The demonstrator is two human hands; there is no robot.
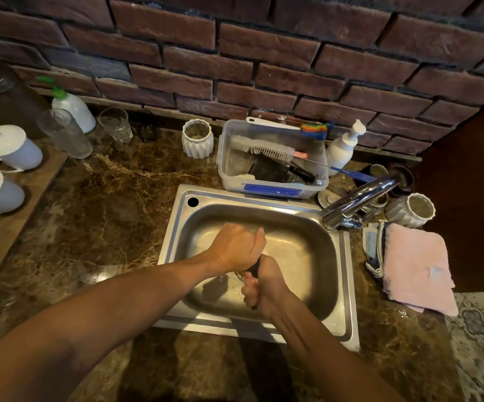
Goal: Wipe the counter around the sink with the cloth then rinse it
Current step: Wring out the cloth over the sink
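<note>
- Left hand (239,247) and right hand (264,287) both grip a dark cloth (253,268) over the steel sink (346,285).
- A pink towel (417,265) lies on the desk (104,204) beside the faucet (359,198).

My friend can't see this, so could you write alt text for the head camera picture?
Two hands, left hand and right hand, wring a dark cloth over a steel sink set in a brown marble counter. A pink towel lies right of the tap.
</note>
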